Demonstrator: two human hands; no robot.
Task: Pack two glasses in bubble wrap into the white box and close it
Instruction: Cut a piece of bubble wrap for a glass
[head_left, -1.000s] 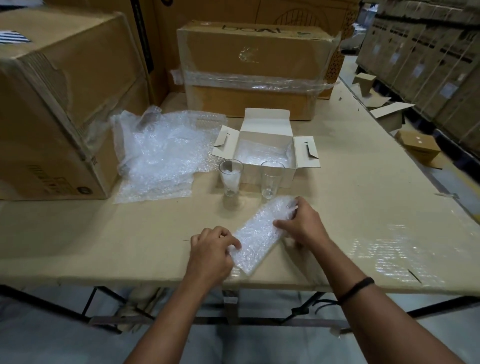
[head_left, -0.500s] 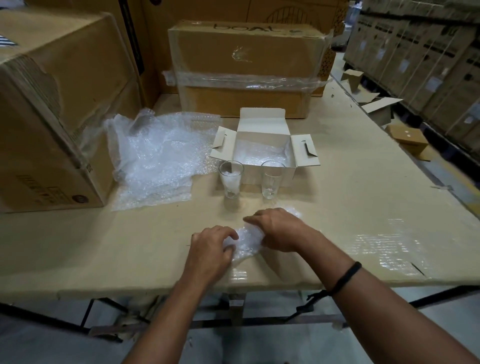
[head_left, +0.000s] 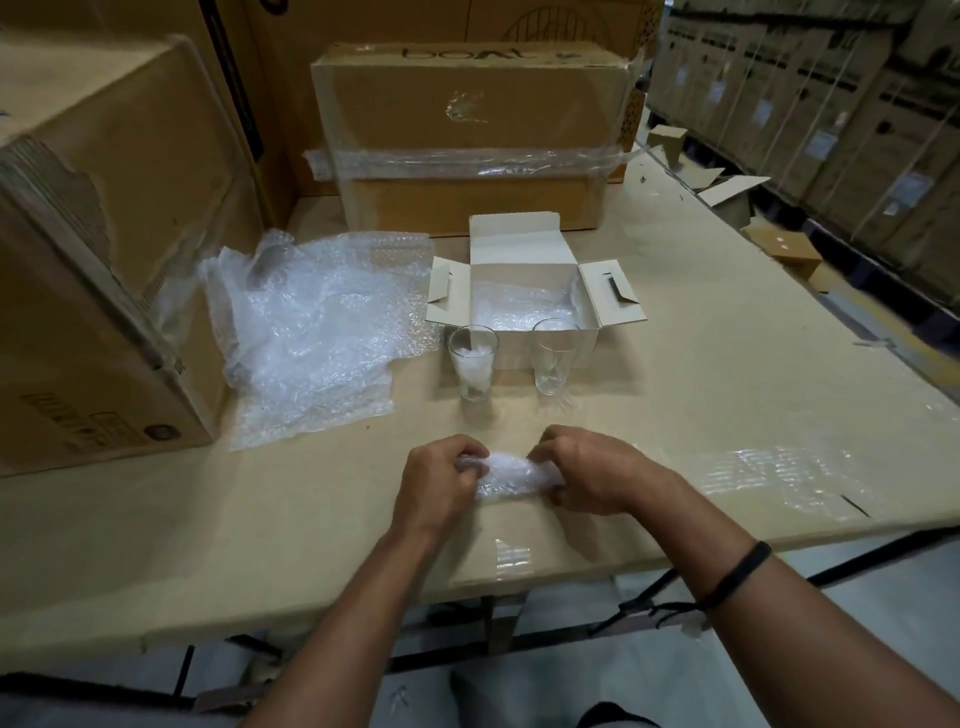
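Note:
A small piece of bubble wrap (head_left: 511, 475), bunched into a short roll, lies near the table's front edge. My left hand (head_left: 441, 486) grips its left end and my right hand (head_left: 597, 475) grips its right end. Behind them stand two clear glasses upright: the left glass (head_left: 472, 361) has bubble wrap stuffed inside, the right glass (head_left: 553, 356) looks empty. Just beyond the glasses sits the white box (head_left: 540, 348), flaps open, with bubble wrap lining its bottom.
A loose heap of bubble wrap (head_left: 317, 332) lies left of the box. A big cardboard carton (head_left: 104, 249) stands at the left, another taped carton (head_left: 467, 135) behind the white box. Small boxes (head_left: 784, 254) lie at the far right table edge.
The flat strip of bubble wrap has been gathered into a tight short roll. My right hand has come in toward my left hand.

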